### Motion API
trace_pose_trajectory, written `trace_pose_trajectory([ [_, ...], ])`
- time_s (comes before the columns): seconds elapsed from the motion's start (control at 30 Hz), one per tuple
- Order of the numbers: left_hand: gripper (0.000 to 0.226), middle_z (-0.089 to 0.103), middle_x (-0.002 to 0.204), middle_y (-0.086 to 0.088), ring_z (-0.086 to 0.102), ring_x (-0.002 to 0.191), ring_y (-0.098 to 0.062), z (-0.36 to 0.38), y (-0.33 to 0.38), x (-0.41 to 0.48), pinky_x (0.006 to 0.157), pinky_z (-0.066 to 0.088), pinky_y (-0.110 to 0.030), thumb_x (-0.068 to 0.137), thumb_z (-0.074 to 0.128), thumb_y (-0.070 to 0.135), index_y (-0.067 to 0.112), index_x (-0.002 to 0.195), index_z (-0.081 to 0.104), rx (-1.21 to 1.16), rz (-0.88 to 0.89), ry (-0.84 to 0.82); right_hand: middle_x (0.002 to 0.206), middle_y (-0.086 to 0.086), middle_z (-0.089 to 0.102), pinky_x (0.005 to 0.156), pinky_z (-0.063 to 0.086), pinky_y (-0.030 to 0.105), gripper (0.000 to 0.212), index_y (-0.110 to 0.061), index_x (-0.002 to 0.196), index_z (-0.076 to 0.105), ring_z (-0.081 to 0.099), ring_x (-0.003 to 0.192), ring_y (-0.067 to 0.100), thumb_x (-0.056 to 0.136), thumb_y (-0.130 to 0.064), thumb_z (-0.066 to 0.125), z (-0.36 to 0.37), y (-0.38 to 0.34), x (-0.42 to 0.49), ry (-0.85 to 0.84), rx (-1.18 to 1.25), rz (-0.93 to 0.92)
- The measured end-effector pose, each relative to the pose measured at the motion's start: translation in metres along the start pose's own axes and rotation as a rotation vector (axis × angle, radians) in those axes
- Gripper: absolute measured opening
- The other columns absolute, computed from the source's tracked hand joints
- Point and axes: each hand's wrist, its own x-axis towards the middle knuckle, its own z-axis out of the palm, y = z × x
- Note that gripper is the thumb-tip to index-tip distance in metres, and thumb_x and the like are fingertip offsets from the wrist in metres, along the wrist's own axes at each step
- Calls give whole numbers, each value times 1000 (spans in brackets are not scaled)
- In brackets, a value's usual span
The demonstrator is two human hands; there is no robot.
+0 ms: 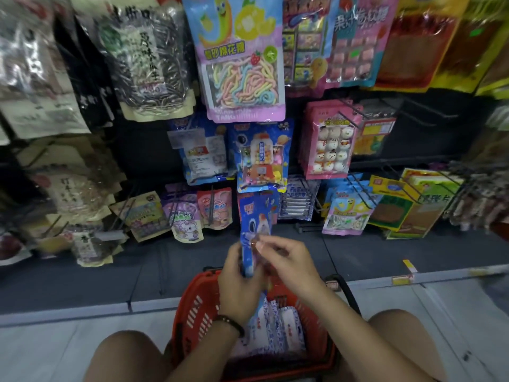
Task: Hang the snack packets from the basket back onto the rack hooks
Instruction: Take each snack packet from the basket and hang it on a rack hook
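our left hand [239, 282] and right hand [286, 260] cover the lower half of the blue packet [254, 219]; we cannot tell whether it sits on a hook. our wrist hides part of the white packets [286, 326] in the basket [190, 312]. the left bags [35, 86] are blurred beyond reading.

- The rack [137, 150] has a dark, nearly black back panel that fills the upper part of the view and lies in shade.
- At its foot, a dark grey base shelf [82, 279] juts toward the camera, divided into sections by thin seams.
- A pale grey edge strip [82, 312] runs along the front of that shelf.
- A yellow price label [402, 280] sits on the strip at the right.
- The floor [41, 351] is pale grey-white tile, with thin dark joint lines at the right.
- The light is soft and even; the floor is the brightest surface and the back panel the darkest.
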Motion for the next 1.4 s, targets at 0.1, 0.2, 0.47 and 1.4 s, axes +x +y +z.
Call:
trace_pose_trajectory([
  [0.1,35,81,115,3,79,104,-17,-19,1,11,84,64,-33,98,76,10,31,126,72,-91,-75,-59,111,-9,74,97,56,29,34,-42,125,78,71,107,9,93,-33,82,-23,-3,3,124,-186,-106],
  [0.2,30,82,116,0,79,106,-22,-35,3,23,83,65,-31,99,74,8,24,124,74,-145,-128,-95,139,-6,58,111,45,27,61,-53,144,60,53,133,4,93,-29,84,-46,-5,3,138,-263,-115],
  [0.47,30,79,124,-1,77,114,-23,-40,6,40,86,64,-27,103,71,14,28,128,69,-213,-157,-166,170,-34,25,106,42,4,101,-52,164,27,26,151,-19,93,-1,78,-50,0,1,-142,-138,-189],
  [1.4,100,21,158,54,26,154,14,-11,39,167,121,43,-37,98,76,8,64,159,22,241,203,-276,166,-36,31,84,53,3,107,-64,159,28,33,133,-35,93,7,74,-75,-35,129,62,-267,-314],
])
